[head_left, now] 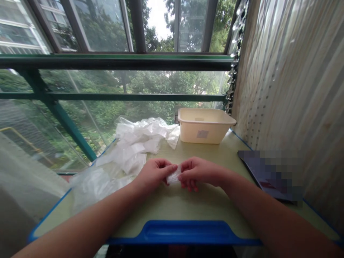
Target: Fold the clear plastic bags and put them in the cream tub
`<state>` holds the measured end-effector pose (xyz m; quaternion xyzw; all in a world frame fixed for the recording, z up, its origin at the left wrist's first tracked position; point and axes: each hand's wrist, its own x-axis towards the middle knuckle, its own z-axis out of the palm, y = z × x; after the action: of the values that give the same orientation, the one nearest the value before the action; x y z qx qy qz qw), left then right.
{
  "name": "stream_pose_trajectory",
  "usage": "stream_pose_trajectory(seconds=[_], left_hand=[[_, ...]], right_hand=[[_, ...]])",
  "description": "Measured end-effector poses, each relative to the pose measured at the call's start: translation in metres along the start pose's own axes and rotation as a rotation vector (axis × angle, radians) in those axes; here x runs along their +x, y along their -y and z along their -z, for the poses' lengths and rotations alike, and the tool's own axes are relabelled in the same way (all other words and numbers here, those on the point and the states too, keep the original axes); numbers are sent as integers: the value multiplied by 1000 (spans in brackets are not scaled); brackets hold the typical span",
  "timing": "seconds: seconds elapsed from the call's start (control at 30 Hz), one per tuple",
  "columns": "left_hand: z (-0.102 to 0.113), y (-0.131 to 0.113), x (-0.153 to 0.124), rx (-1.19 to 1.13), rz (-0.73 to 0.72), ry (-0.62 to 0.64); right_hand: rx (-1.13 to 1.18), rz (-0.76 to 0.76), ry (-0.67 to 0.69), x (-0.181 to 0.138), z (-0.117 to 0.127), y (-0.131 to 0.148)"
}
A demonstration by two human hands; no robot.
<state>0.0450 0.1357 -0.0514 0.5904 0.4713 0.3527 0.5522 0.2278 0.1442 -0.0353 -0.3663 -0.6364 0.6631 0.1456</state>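
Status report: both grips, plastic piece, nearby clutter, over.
Left grip, right grip: both pinching translucent plastic piece. Crumpled plastic packaging leftward. Cream bin beyond, clear of both.

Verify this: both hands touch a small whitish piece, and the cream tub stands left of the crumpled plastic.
Wrong side: the head view shows the cream tub right of the crumpled plastic. The left hand and right hand do touch the whitish piece.

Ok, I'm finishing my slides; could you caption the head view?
Left hand and right hand hold a small translucent piece over a blue-edged table, a cream bin and crumpled plastic beyond.
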Motion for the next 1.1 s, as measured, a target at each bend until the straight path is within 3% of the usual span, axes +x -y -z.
stream_pose_trajectory(seconds=[0.23,0.73,0.9,1.1], left_hand=[[-1,1,0,-63,-51,-36],[1,3,3,-336,-18,93],[1,1,0,-242,74,220],[-1,-3,-5,-166,112,210]], right_hand=[[53,36,-25,4,-4,-3],[90,77,-81,-3,-6,7],[97,111,-141,-2,-3,6],[82,101,-164,-3,-1,7]])
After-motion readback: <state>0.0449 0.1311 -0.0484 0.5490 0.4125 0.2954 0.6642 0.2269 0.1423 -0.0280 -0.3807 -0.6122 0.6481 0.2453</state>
